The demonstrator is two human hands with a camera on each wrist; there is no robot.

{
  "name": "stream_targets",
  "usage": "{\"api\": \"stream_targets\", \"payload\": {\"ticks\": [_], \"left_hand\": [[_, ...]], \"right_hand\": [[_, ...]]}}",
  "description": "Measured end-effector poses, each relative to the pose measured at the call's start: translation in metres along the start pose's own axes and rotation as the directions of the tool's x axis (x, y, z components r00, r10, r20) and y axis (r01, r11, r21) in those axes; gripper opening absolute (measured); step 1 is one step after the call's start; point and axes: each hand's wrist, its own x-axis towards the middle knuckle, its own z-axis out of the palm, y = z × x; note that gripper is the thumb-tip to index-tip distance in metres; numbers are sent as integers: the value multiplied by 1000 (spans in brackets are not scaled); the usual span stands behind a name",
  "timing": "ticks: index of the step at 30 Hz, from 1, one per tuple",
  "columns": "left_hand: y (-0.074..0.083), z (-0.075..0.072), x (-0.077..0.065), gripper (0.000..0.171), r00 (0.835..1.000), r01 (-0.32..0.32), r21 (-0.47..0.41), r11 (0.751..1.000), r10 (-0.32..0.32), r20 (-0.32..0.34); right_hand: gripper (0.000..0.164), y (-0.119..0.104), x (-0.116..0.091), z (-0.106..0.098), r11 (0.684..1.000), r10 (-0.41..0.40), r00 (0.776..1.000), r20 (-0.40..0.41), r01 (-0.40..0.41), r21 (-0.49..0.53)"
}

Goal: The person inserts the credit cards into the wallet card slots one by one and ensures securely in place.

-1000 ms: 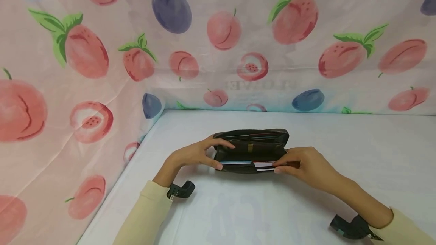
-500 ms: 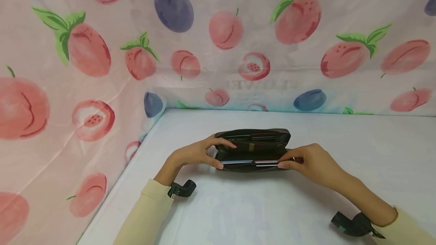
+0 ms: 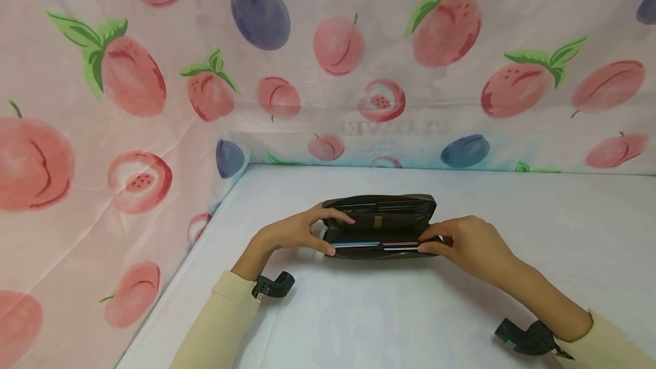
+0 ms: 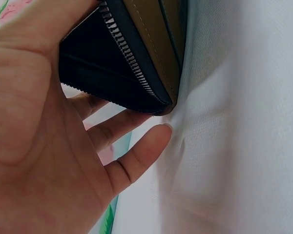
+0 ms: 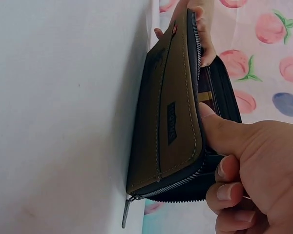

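A long zip-around wallet (image 3: 405,222) lies opened up on the table, dark inside and brown outside with a toothed zip (image 5: 199,48). Cards (image 3: 356,244) fill the slots along its near panel, and more show in the far panel. My left hand (image 3: 294,231) grips the wallet's left end, thumb on the near edge and a finger reaching inside. At the right end, my right hand (image 3: 474,246) holds the near panel between thumb and forefinger, close by the right-hand cards (image 3: 401,246). In the right wrist view its other fingers are curled beside the zip.
A white cloth covers the table (image 3: 379,312). Fruit-printed curtain (image 3: 338,44) hangs behind it and along the left side. A zip pull (image 5: 125,213) dangles from the wallet's right corner. Each wrist wears a black camera (image 3: 274,285).
A pale card that stood up at the right of the near panel has gone down level with the others. My right hand has shifted slightly right; my left hand keeps its place.
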Motion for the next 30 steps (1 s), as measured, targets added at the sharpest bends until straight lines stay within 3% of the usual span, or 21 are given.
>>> {"api": "stream_targets", "payload": {"ticks": [8,15,30], "left_hand": [[0,-1,-1,60,1000,10,1,1000,-10,-1],[0,0,-1,60,1000,7,-4,1000,-7,2],[-1,0,0,61,1000,8,-10,1000,-8,4]], "right_hand": [[9,-1,3,4,999,-35,999,-40,35,1],[9,2,4,7,995,-76,995,-57,73,-64],[9,2,5,7,997,-72,996,-52,70,-43]]}}
